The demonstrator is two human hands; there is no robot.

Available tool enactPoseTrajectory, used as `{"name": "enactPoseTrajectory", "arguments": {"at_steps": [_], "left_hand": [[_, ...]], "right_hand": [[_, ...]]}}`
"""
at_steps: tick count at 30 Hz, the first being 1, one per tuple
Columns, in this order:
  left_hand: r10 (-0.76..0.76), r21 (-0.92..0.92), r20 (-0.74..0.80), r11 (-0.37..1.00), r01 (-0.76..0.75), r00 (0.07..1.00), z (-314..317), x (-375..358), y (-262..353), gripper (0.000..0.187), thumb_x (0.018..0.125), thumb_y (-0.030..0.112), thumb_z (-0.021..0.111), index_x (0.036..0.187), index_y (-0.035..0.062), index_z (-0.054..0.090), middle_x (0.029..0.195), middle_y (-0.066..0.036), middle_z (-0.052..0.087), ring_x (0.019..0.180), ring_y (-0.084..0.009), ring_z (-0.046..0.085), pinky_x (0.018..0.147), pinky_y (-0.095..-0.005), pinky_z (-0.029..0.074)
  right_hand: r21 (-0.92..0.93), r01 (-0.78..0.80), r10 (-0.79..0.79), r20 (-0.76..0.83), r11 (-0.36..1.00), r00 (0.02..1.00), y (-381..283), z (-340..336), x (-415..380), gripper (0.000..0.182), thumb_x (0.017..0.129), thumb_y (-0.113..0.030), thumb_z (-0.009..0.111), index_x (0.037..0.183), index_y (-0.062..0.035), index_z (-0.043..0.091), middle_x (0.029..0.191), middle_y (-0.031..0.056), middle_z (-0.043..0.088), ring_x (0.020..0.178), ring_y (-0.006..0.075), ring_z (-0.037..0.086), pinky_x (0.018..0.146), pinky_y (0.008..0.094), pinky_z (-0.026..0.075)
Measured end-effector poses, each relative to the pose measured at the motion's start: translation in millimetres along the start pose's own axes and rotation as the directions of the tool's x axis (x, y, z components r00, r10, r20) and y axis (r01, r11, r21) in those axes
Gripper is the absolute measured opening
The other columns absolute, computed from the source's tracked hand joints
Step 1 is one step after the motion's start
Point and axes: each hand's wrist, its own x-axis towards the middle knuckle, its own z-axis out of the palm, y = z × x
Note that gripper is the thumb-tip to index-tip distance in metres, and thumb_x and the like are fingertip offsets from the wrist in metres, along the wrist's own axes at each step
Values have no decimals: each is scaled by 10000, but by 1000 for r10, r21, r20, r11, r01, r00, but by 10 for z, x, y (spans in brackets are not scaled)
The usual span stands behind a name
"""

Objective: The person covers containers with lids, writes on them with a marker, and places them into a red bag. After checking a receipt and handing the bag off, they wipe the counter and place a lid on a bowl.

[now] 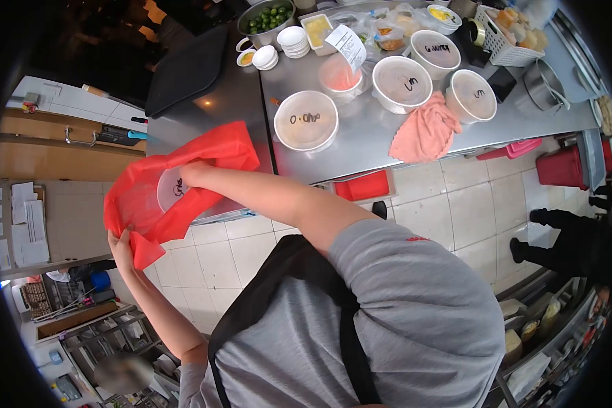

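person in grey grips a red bag at the edge of the surface with the left hand; the right hand, its grip unclear, reaches inside to a lidded tub. beyond sit a pink cloth and more tubs.

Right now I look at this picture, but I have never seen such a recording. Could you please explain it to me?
No machine is here, only a person working barehanded. The single picture comes from a camera worn on the person's head, looking forward and down. The left hand holds the edge of a red bag; the right hand is in its opening, touching a container with writing. On the metal counter are other lidded containers, a pink cloth and a pot of green fruit.
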Motion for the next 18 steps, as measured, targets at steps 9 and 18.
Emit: {"name": "enactPoseTrajectory", "arguments": {"at_steps": [9, 18], "left_hand": [[-44, 51, 8, 998, 44, 999, 182, -98, -460, 342, 755, -61, 494, 1088, 16, 473, 949, -74, 564, 786, -142, 564, 670, -255, 468], [-174, -53, -85, 984, 170, 981, 169, -206, -584, 409, 777, -62, 447, 1175, 27, 423, 1014, -86, 553, 851, -179, 577, 706, -291, 488]], "right_hand": [[-379, 139, -209, -149, 915, 967, 88, 404, -10, 275, 771, -145, 506, 1005, -29, 589, 1098, 139, 561, 1006, 251, 548, 830, 343, 455], [-346, 391, -386, 87, 853, 919, -121, -287, -578, 228, 725, -126, 570, 916, -16, 628, 999, 146, 605, 946, 272, 570, 807, 362, 456]]}}
